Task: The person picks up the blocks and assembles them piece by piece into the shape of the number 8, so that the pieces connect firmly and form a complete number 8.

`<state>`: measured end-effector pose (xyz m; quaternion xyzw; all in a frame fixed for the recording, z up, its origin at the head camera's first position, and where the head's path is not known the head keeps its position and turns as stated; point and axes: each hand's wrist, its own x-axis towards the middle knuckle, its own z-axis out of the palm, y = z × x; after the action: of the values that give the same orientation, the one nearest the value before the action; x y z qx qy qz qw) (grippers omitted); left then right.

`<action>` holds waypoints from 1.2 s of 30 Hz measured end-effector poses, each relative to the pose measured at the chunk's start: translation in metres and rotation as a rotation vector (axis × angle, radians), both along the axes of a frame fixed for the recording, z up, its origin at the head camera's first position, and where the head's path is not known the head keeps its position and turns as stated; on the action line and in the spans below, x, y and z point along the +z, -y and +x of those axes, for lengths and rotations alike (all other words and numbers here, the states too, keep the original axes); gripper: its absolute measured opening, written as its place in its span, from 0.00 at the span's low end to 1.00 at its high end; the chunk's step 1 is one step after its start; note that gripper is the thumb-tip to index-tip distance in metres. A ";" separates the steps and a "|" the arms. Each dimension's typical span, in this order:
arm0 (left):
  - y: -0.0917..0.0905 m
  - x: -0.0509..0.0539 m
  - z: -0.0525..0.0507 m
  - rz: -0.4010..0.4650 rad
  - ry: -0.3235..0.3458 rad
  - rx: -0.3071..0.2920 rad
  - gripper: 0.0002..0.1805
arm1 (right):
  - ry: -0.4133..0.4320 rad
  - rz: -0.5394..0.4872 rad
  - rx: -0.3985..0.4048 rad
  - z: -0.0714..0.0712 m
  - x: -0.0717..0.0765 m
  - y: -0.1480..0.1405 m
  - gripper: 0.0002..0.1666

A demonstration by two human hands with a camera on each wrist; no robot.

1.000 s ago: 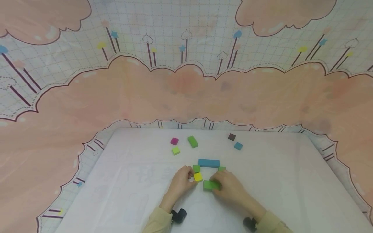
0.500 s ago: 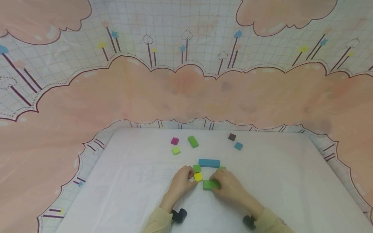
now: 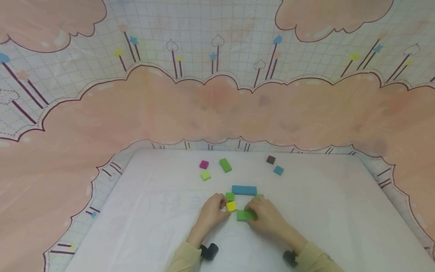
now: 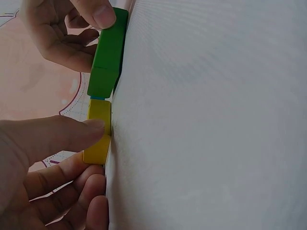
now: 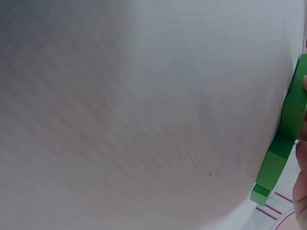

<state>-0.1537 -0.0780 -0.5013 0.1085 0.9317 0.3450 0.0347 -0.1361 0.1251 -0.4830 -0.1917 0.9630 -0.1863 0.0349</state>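
In the head view my left hand [image 3: 212,209] pinches a yellow cube [image 3: 231,206] between thumb and fingers, on the white table. Close by, my right hand [image 3: 268,215] grips the right part of a green rectangular block [image 3: 244,215]. The left wrist view shows the yellow cube [image 4: 99,127] under my left thumb, nearly in line with the green block [image 4: 108,60]. A small green block [image 3: 230,196] sits just behind the yellow cube. Another green block [image 3: 259,196] is partly hidden behind my right hand. A long blue block [image 3: 244,190] lies across, beyond both.
Farther back lie a magenta block [image 3: 204,164], a lime block [image 3: 205,176], a green block [image 3: 225,165], a dark brown block [image 3: 270,159] and a small blue block [image 3: 278,170]. A patterned cloth [image 3: 217,109] rises behind the white table [image 3: 146,211].
My right forearm has shifted very slightly to the left. Both hands keep their hold on the yellow cube and the green block, which stay almost in place.
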 end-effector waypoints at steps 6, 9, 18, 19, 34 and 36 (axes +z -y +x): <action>0.001 0.000 0.000 0.001 -0.002 0.000 0.14 | -0.005 0.000 0.003 0.000 0.000 0.001 0.15; 0.001 0.000 0.000 0.002 0.000 0.001 0.14 | -0.020 -0.004 0.011 0.000 -0.001 0.002 0.16; 0.000 -0.001 0.000 -0.002 -0.011 -0.003 0.14 | -0.043 -0.004 0.035 -0.001 -0.002 0.002 0.15; 0.000 -0.001 -0.001 -0.002 -0.014 -0.004 0.14 | -0.046 -0.007 0.037 -0.001 -0.002 0.002 0.15; 0.000 -0.002 0.000 0.009 -0.021 0.003 0.14 | -0.048 -0.009 0.041 -0.001 -0.004 0.002 0.15; 0.000 -0.002 0.000 0.012 -0.018 0.004 0.14 | -0.046 -0.011 0.039 -0.001 -0.004 0.002 0.15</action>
<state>-0.1535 -0.0782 -0.5032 0.1097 0.9301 0.3497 0.0251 -0.1374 0.1229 -0.4872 -0.2148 0.9586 -0.1862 0.0151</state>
